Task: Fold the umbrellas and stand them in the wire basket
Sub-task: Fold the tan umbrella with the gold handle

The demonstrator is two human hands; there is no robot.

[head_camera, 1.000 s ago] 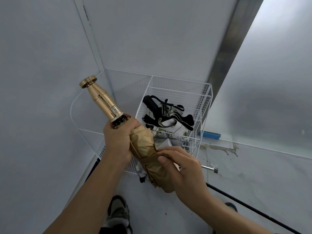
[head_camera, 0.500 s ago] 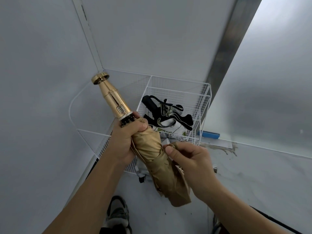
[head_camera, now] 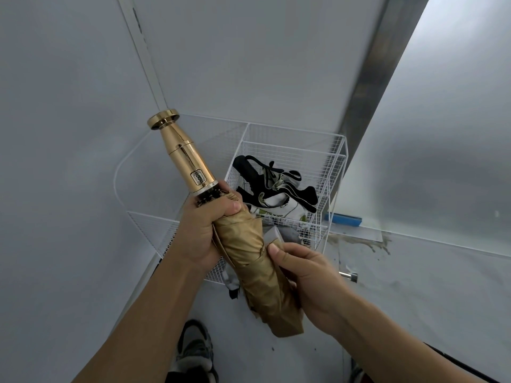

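From the head camera we see our left hand clenched around the gold umbrella just below its handle, which tilts toward the far left. Our right hand grips the wrapped cloth lower down, thumb pressing on it. The wire basket stands just beyond, holding a black and white umbrella.

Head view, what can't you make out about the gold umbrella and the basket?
All head view:
- Gold umbrella: whether its strap is fastened, hidden under the right grip.
- Its rib tips: mostly covered by the left grip.
- Basket floor: hidden behind the gold umbrella and both grips.
- Black umbrella inside: lower part hidden; standing or lying unclear.
- Metal piece by the right grip: too small to identify.
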